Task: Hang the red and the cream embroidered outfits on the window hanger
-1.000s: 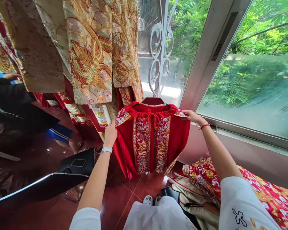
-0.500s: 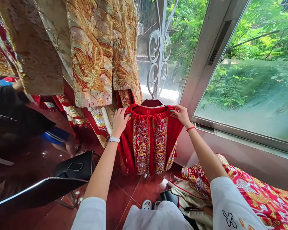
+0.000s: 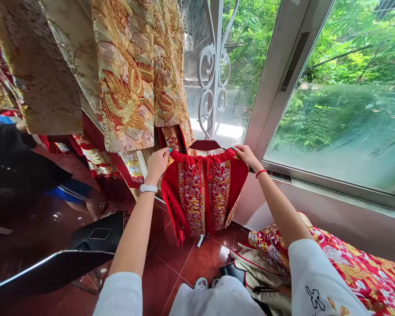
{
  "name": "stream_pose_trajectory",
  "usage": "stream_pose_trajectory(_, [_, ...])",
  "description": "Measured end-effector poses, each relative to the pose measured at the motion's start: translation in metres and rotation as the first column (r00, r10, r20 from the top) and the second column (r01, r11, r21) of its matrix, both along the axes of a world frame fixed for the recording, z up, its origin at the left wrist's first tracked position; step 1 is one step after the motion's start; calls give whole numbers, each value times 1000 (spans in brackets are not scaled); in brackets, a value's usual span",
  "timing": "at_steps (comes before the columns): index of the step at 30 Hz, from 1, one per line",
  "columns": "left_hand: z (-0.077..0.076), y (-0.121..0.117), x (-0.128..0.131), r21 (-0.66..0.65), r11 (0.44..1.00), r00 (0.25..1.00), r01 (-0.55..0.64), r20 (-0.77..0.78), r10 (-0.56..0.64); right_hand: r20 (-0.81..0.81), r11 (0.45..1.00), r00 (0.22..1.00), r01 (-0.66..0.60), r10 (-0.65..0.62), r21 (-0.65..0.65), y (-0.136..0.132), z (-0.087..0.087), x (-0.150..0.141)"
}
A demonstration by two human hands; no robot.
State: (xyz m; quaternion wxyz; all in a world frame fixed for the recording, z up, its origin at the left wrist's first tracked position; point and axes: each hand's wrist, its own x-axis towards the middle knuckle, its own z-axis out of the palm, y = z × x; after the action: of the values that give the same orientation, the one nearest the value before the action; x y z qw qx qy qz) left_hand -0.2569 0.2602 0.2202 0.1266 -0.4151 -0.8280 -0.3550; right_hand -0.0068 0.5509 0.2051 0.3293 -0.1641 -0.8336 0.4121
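Note:
A red skirt [image 3: 194, 197] with gold and silver embroidered panels and a gathered waistband hangs in front of me, a red cord bow at its top. My left hand [image 3: 159, 163] pinches the left end of the waistband, a white watch on that wrist. At the other end, my right hand [image 3: 245, 156] grips the waistband between thumb and fingers; a red string circles that wrist. Between my hands, just above the waistband, shows a dark red hanger [image 3: 205, 145] with a metal hook. Its lower part is hidden behind the skirt.
Gold embroidered garments [image 3: 128, 87] hang at the upper left. A folded red embroidered garment [image 3: 355, 263] lies at lower right. A black chair [image 3: 49, 272] with a black bag [image 3: 98, 230] stands left, near a person in black [image 3: 23, 153]. Windows [image 3: 342, 114] fill the right.
Both hands have pulled the waistband taut and slightly away from the hanger, whose body now shows more. The skirt's lower edge has swung and lifted. The view has shifted slightly.

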Motion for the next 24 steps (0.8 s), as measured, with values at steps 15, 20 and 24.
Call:
stream_pose_trajectory(15, [-62,8,44,213,946,948,-246,-149,280,-334,921,861,386,-382,-57,-39,-53,-4])
stream_pose_trajectory(20, [-30,-2,38,206,961,973,-186,-98,210,-131,966,958,257,-253,12,-21,-33,10])
stream_pose_trajectory(24, [21,14,0,22,999,990,-48,132,45,298,986,940,151,-167,76,19,5,1])
